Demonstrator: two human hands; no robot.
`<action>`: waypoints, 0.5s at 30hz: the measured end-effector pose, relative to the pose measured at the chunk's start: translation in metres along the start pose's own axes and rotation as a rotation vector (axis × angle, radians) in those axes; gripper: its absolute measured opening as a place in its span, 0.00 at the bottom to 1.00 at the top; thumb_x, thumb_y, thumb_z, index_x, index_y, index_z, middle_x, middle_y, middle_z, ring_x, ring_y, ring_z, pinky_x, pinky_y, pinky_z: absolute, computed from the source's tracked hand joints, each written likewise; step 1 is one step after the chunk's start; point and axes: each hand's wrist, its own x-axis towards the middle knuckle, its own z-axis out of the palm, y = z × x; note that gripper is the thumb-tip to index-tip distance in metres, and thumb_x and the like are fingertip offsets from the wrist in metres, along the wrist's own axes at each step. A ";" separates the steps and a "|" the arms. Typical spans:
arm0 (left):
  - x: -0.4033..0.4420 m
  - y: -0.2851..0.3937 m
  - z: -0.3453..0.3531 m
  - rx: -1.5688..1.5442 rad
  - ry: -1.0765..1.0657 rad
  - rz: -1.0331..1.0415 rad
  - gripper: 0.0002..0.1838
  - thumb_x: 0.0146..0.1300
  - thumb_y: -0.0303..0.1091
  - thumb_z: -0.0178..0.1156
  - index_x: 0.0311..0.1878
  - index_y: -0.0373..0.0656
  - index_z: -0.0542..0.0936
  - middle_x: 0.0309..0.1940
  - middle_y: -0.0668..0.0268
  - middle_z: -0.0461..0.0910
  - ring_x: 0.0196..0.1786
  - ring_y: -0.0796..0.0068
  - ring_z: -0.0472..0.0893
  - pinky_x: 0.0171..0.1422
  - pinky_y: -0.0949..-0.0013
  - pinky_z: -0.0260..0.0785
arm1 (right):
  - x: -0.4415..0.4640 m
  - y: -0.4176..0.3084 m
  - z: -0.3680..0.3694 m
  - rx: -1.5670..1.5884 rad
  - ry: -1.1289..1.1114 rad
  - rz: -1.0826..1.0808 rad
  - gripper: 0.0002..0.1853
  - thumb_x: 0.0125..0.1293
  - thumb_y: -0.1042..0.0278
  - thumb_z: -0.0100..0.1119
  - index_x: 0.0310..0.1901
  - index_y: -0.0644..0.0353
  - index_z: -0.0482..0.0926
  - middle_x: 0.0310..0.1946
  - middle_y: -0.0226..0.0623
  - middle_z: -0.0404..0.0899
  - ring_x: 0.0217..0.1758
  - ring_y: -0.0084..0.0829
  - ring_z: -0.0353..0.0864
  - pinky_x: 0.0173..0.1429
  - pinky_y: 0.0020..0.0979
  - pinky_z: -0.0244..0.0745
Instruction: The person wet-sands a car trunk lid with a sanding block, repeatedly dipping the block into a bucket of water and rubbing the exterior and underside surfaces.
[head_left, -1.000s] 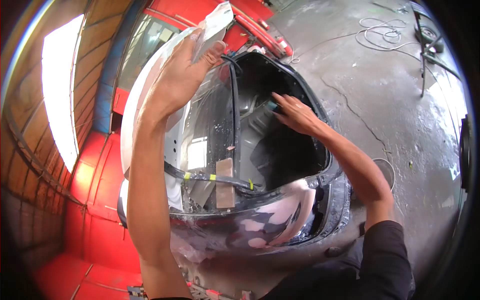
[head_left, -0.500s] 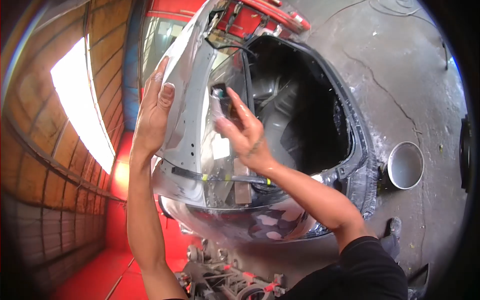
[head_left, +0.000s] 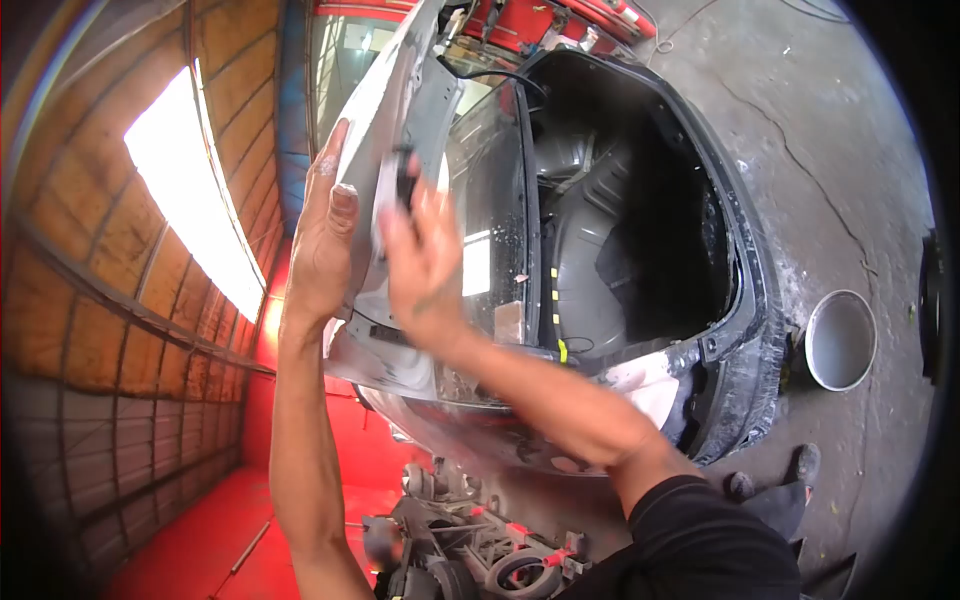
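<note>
A raised grey and white car panel (head_left: 375, 110) stands on edge at the centre left. My left hand (head_left: 322, 250) lies against its outer side, fingers stretched upward and thumb near the panel's edge. On the inner side, my right hand (head_left: 425, 260) is closed around a small dark block (head_left: 405, 180), blurred by motion. Whether the block touches the panel is unclear. Beside my right hand is a dusty glass pane (head_left: 490, 180), with a flat brown piece (head_left: 508, 322) near its lower end.
The dark car opening (head_left: 660, 210) lies right of the glass, above a patchy bumper (head_left: 500, 430). A round bucket (head_left: 841, 340) stands on the grey floor. Metal parts with wheels (head_left: 480, 550) lie below the car. Shoes show at the lower right.
My right hand has moved left, from the car opening across the glass to the raised panel, with the block. My left hand has shifted down along the panel. The view has turned.
</note>
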 end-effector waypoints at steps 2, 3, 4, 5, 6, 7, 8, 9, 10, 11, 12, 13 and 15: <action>0.001 0.006 0.005 -0.038 -0.012 -0.037 0.44 0.81 0.67 0.40 0.82 0.37 0.62 0.81 0.55 0.62 0.82 0.58 0.61 0.86 0.56 0.50 | 0.025 -0.001 -0.006 -0.066 0.016 -0.052 0.32 0.79 0.67 0.50 0.80 0.70 0.59 0.45 0.49 0.70 0.44 0.42 0.73 0.51 0.39 0.71; -0.003 0.000 0.005 -0.039 -0.020 -0.027 0.45 0.81 0.68 0.40 0.82 0.37 0.61 0.82 0.54 0.62 0.82 0.58 0.61 0.86 0.56 0.50 | 0.026 0.005 -0.005 -0.128 0.052 -0.135 0.32 0.79 0.68 0.50 0.80 0.69 0.59 0.44 0.48 0.70 0.43 0.41 0.73 0.49 0.39 0.71; -0.004 -0.011 0.004 -0.040 -0.016 -0.007 0.45 0.81 0.68 0.40 0.82 0.37 0.61 0.82 0.54 0.61 0.82 0.58 0.61 0.86 0.56 0.50 | 0.011 0.013 -0.004 -0.137 0.060 -0.186 0.32 0.79 0.68 0.50 0.80 0.68 0.59 0.43 0.48 0.70 0.42 0.41 0.73 0.49 0.39 0.72; 0.000 -0.017 0.002 -0.037 -0.015 0.022 0.45 0.81 0.68 0.40 0.82 0.37 0.61 0.82 0.54 0.61 0.82 0.58 0.61 0.86 0.56 0.50 | -0.003 0.022 -0.002 -0.141 0.076 -0.243 0.32 0.78 0.69 0.51 0.80 0.68 0.59 0.43 0.47 0.69 0.42 0.41 0.73 0.49 0.38 0.72; 0.001 -0.008 -0.001 0.060 -0.049 0.057 0.47 0.80 0.69 0.40 0.82 0.35 0.60 0.82 0.54 0.60 0.83 0.58 0.61 0.86 0.56 0.51 | -0.027 0.030 0.002 -0.058 0.038 -0.178 0.33 0.77 0.70 0.52 0.80 0.69 0.59 0.43 0.47 0.69 0.42 0.41 0.72 0.48 0.38 0.72; -0.001 -0.008 0.001 -0.016 -0.057 0.043 0.46 0.81 0.68 0.40 0.83 0.34 0.59 0.83 0.54 0.60 0.82 0.58 0.61 0.85 0.56 0.51 | -0.026 0.026 0.000 -0.044 0.026 -0.123 0.33 0.77 0.70 0.53 0.80 0.69 0.59 0.43 0.47 0.69 0.42 0.40 0.72 0.48 0.38 0.72; 0.000 -0.010 0.004 -0.091 -0.060 0.040 0.45 0.81 0.67 0.40 0.83 0.34 0.59 0.83 0.54 0.59 0.82 0.58 0.61 0.85 0.56 0.51 | -0.020 0.021 -0.003 -0.029 0.013 -0.079 0.33 0.77 0.71 0.53 0.80 0.70 0.59 0.44 0.47 0.70 0.42 0.40 0.73 0.48 0.38 0.72; -0.001 -0.011 0.004 -0.161 -0.068 0.026 0.45 0.82 0.66 0.40 0.83 0.34 0.58 0.83 0.54 0.59 0.82 0.58 0.62 0.85 0.56 0.52 | -0.017 0.012 -0.003 -0.008 0.001 -0.023 0.33 0.77 0.71 0.53 0.79 0.70 0.60 0.44 0.48 0.70 0.42 0.40 0.73 0.49 0.38 0.72; -0.003 -0.010 0.004 -0.165 -0.071 0.005 0.44 0.82 0.64 0.40 0.83 0.34 0.58 0.83 0.54 0.59 0.82 0.58 0.62 0.85 0.56 0.52 | 0.003 0.008 -0.009 -0.101 0.007 -0.064 0.32 0.77 0.69 0.54 0.79 0.71 0.61 0.45 0.48 0.71 0.42 0.39 0.74 0.48 0.37 0.72; -0.003 -0.004 0.004 -0.172 -0.075 -0.015 0.43 0.83 0.63 0.40 0.83 0.34 0.58 0.83 0.54 0.59 0.82 0.58 0.62 0.85 0.56 0.52 | 0.005 0.010 -0.010 -0.082 0.009 -0.054 0.32 0.77 0.69 0.54 0.78 0.71 0.61 0.46 0.47 0.71 0.43 0.39 0.74 0.48 0.36 0.72; -0.001 -0.002 0.004 -0.177 -0.075 -0.028 0.42 0.84 0.62 0.40 0.83 0.34 0.58 0.83 0.54 0.59 0.82 0.59 0.62 0.85 0.56 0.52 | 0.008 0.011 -0.010 -0.063 0.010 -0.051 0.32 0.77 0.69 0.54 0.78 0.72 0.62 0.46 0.47 0.71 0.44 0.39 0.74 0.49 0.36 0.72; -0.001 -0.004 0.005 -0.164 -0.071 -0.025 0.41 0.84 0.61 0.39 0.83 0.35 0.58 0.83 0.54 0.59 0.82 0.58 0.62 0.85 0.56 0.52 | 0.010 0.013 -0.008 -0.042 0.010 -0.047 0.32 0.78 0.68 0.55 0.78 0.72 0.62 0.46 0.47 0.72 0.45 0.39 0.74 0.49 0.36 0.73; -0.004 -0.011 0.002 -0.130 -0.061 -0.031 0.39 0.84 0.59 0.39 0.83 0.36 0.58 0.83 0.54 0.59 0.82 0.58 0.61 0.85 0.56 0.51 | -0.007 0.016 -0.001 -0.031 0.029 -0.078 0.32 0.77 0.68 0.57 0.77 0.73 0.63 0.46 0.46 0.72 0.45 0.38 0.74 0.50 0.36 0.73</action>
